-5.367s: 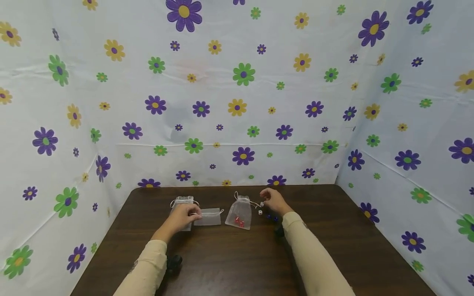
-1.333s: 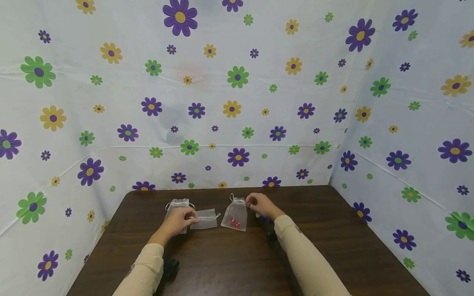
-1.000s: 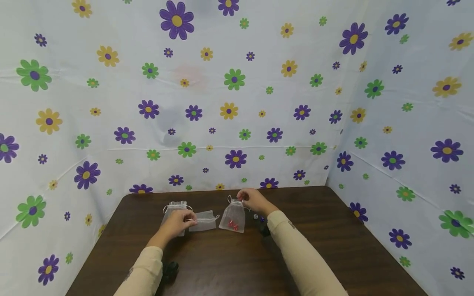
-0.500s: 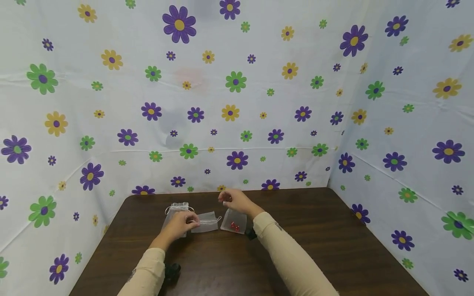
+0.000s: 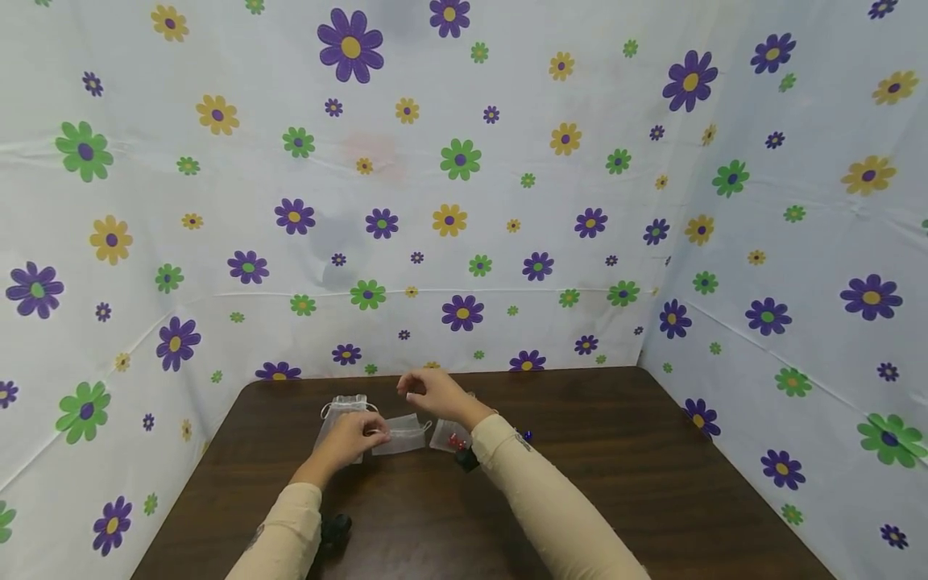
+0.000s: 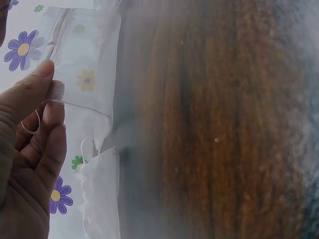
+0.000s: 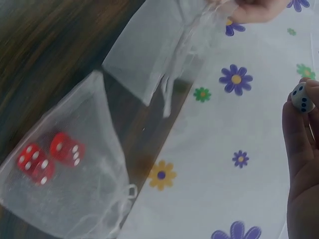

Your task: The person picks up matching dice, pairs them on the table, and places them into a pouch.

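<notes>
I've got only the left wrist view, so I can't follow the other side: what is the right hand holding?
Observer: The right hand pinches a white die with dark pips.
Operator: Does any bag have something in it?
Observer: Yes, the rightmost sheer bag holds red dice.
Operator: And is anything lying loose?
Observer: A blue die lies on the table, just right of the right sleeve as the head view shows it.
</notes>
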The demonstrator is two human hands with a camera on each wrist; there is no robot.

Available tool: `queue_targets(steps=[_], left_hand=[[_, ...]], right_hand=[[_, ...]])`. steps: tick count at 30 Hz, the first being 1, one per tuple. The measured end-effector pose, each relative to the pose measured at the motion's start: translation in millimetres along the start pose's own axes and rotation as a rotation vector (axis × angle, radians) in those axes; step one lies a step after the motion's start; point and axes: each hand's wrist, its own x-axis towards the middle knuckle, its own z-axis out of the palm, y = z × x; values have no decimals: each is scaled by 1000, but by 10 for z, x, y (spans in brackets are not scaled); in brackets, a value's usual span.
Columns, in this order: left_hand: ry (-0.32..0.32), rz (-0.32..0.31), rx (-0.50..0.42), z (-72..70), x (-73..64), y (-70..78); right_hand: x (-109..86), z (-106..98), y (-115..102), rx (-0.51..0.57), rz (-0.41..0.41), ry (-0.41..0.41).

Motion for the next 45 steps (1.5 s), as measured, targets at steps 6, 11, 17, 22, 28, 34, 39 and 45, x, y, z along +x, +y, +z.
queue_targets(steps=[6,11,17,22,28,34,39,45], left_hand=[[4,9,-15,-16,19,34],[5,21,-17,-21,7,41],[13,8,-10,-28,-3,30],[11,-11,-6,-30,-2,40],[5,-24,-7,-39,-11,42],[8,-43,-23,-35,-95,43],[17,-32,-14,-29,-115,39],[24,-8,-1,-27,-101,51]], right_hand=[[65,45,-82,-18,-22,-18],[74,81,-123,1,-11,-36],[62,83,-130,-22,-14,-25],[26,56,-117,-31,-9,-10],[-20,41,-34,-19,-2,12],[-88,120,142,19,49,20],[-200,97,329,32,95,45],[-392,-3,653,53,118,102]])
